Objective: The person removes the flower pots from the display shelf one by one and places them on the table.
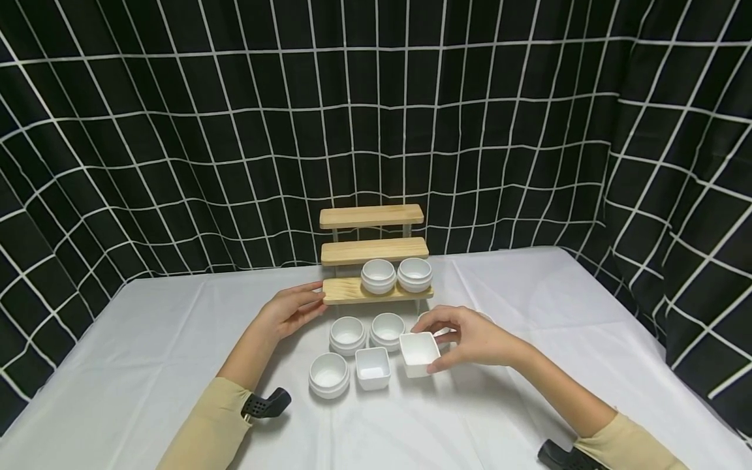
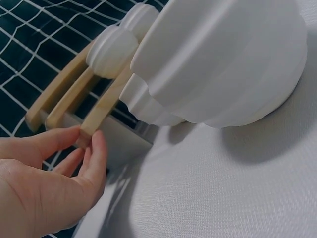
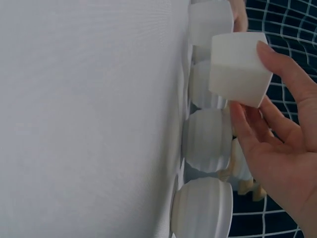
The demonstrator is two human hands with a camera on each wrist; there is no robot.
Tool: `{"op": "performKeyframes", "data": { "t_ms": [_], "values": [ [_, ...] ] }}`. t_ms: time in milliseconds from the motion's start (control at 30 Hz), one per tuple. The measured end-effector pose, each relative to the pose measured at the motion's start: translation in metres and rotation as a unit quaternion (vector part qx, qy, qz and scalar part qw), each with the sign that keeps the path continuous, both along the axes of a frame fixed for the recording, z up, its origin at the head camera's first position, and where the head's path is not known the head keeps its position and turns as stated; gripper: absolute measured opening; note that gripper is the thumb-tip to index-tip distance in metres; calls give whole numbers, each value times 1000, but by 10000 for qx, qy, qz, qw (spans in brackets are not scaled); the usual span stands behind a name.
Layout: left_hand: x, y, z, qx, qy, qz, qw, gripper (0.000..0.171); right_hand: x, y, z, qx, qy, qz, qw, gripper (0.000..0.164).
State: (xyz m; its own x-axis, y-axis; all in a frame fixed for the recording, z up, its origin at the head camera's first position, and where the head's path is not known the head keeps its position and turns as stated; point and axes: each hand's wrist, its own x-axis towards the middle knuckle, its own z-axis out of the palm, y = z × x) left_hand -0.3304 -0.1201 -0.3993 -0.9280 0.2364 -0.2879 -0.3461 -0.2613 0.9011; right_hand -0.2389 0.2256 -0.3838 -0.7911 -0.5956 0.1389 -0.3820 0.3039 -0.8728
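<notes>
My right hand (image 1: 470,336) holds a square white bowl (image 1: 420,354) by its side, raised off the cloth; in the right wrist view, thumb and fingers pinch the bowl (image 3: 238,68). At the left, my left hand (image 1: 290,310) grips the end of the lowest board (image 1: 343,292) of a three-tier wooden stand; the left wrist view shows the board end (image 2: 94,121) between thumb and fingers. Two round white bowls (image 1: 378,277) stand side by side on that board's right part. Below the stand, another square bowl (image 1: 373,369) sits on the cloth.
Round white bowls (image 1: 347,336) stand in front of the stand, one (image 1: 329,376) nearer at the left. Others lie partly hidden behind my right hand. The middle board (image 1: 375,250) and top board (image 1: 371,216) rise behind. A black gridded curtain (image 1: 376,130) backs the white-clothed table (image 1: 176,339).
</notes>
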Motion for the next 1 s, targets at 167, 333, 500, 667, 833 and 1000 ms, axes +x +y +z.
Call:
{"op": "performKeyframes", "data": {
  "t_ms": [167,333,500,667,833,1000],
  "values": [
    [1,0,0,40,-3,40,10000,55,1,-2,-3,77,310,-87,9995,53],
    [2,1,1,77,-11,102,9999,54,1,-2,-2,163,269,-129,9994,52],
    [2,1,1,93,10,96,9999,54,1,-1,-1,575,336,-209,9976,52],
    [3,0,0,165,-1,96,9998,55,1,-1,-2,853,463,-189,9951,51],
    [2,0,0,176,2,94,9998,55,2,-2,-4,834,362,-270,9955,52],
    [1,1,0,155,5,100,9998,54,3,-2,-6,929,369,-332,9944,53]
  ]
}}
